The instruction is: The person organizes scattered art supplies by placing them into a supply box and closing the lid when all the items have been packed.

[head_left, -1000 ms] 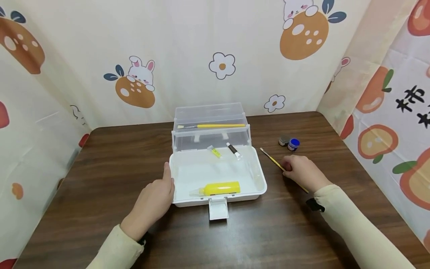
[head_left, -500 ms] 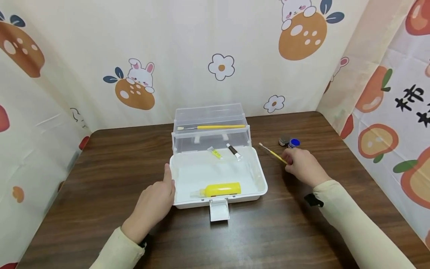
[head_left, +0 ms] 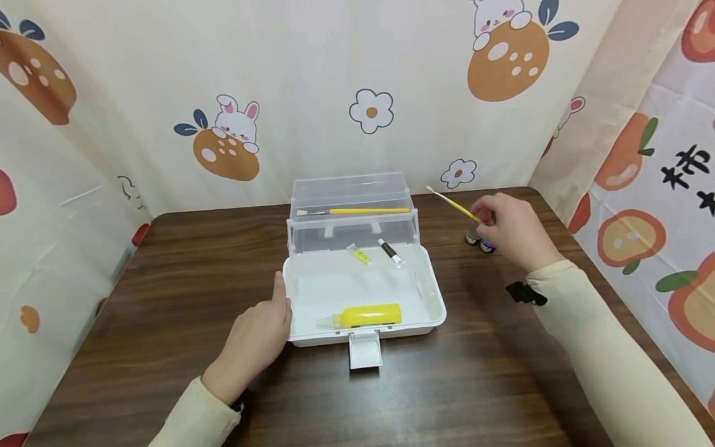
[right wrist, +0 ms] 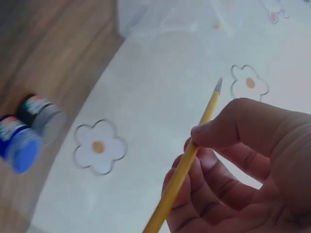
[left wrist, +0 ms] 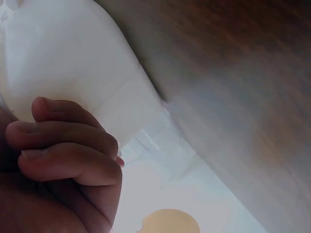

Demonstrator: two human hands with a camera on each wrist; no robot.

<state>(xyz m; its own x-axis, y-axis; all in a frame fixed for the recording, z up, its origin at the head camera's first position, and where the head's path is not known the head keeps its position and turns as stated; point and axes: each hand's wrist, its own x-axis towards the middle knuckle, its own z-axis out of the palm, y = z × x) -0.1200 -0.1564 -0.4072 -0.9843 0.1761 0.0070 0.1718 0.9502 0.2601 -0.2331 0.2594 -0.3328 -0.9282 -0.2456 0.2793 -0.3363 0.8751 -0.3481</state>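
Observation:
My right hand (head_left: 511, 230) pinches a thin yellow paintbrush (head_left: 462, 211) between thumb and fingers, raised above the table to the right of the box. In the right wrist view the brush (right wrist: 181, 177) slants across the fingers, handle toward the bottom. At the left side of an open white plastic box (head_left: 329, 288), my left hand (head_left: 259, 329) touches the wall with a straight index finger. Its other fingers (left wrist: 73, 160) are curled in the left wrist view, holding nothing. Inside lie a yellow squeeze bottle (head_left: 370, 315), a small yellow tube (head_left: 359, 254) and a dark tube (head_left: 390, 251).
Another yellow-handled brush (head_left: 368, 211) lies in the clear tiered trays (head_left: 353, 239) behind the box. Below my right hand stand a dark jar (head_left: 472, 237) and a blue jar (head_left: 487, 246). A patterned curtain (head_left: 313, 124) borders the brown table (head_left: 223, 254).
My right hand has lifted the paintbrush off the table and moved it away from me, toward the back and over the jars. The left hand has stayed at the box.

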